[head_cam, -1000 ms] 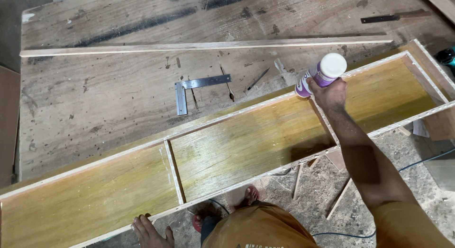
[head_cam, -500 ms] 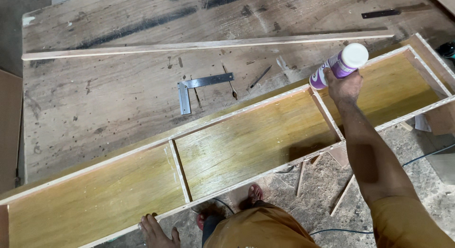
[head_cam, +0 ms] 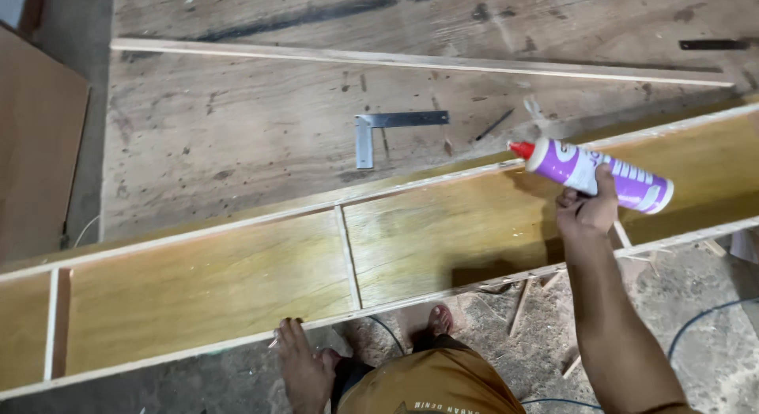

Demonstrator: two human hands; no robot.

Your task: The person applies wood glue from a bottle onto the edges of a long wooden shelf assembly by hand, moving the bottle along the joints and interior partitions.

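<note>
My right hand [head_cam: 587, 211] grips a purple and white glue bottle [head_cam: 593, 173] with a red nozzle. The bottle lies nearly level, its nozzle pointing left at the far top edge of a long wooden frame [head_cam: 237, 224]. The frame has yellowish panels split by thin upright dividers [head_cam: 349, 256]. My left hand [head_cam: 300, 366] rests low by the frame's near rail, fingers spread, holding nothing. My knee in brown cloth [head_cam: 431, 386] and a bare foot [head_cam: 437, 321] show beneath the frame.
A worn plywood bench top [head_cam: 237, 121] lies behind the frame. On it are a metal try square [head_cam: 379, 129], a long thin wooden strip [head_cam: 411, 60], a dark pencil [head_cam: 494, 125] and a dark flat bar [head_cam: 711, 44]. Wood offcuts and a cable lie on the floor at right.
The view has shifted right along the frame. My right hand has tipped the glue bottle from upright to almost level, nozzle now pointing left at the frame's far edge.
</note>
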